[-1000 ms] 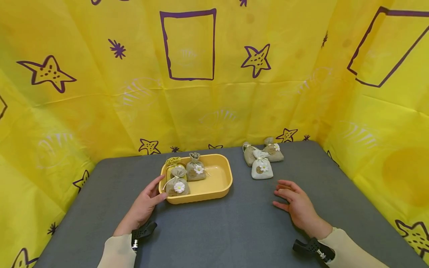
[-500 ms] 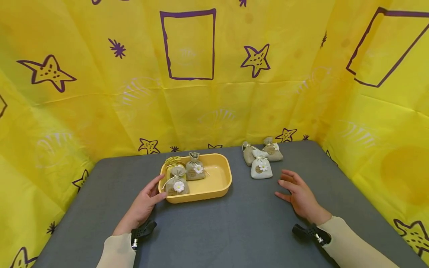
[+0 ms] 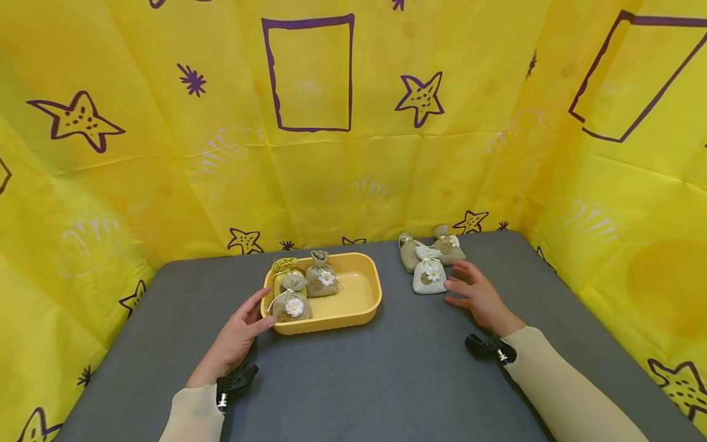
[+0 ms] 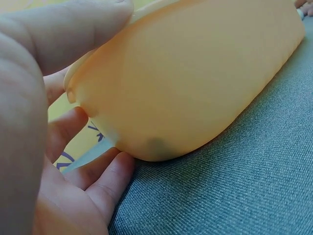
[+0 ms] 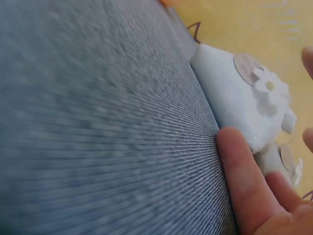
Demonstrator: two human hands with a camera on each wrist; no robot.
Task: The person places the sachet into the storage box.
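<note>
My left hand (image 3: pixel 234 336) holds the left end of a yellow tray (image 3: pixel 361 294), its thumb at the front rim and its fingers against the end wall. Inside the tray stand a mustard drawstring sachet (image 3: pixel 285 265), a grey-beige sachet (image 3: pixel 293 301) and a taupe sachet (image 3: pixel 320 279). My right hand (image 3: pixel 477 298) is just right of a white sachet (image 3: pixel 428 273) with a white daisy, its fingers spread and holding nothing. In the right wrist view a fingertip lies right at the lower edge of the white sachet (image 5: pixel 234 98), low over the cloth.
Two brown sachets, one on the left (image 3: pixel 409 255) and one on the right (image 3: pixel 450 248), stand behind the white one. Dark grey cloth (image 3: pixel 342 387) covers the table. A yellow curtain (image 3: pixel 309 184) with purple drawings hangs along the back and sides.
My right hand has moved forward and left, up beside the white sachet. My left hand and the tray stay where they were.
</note>
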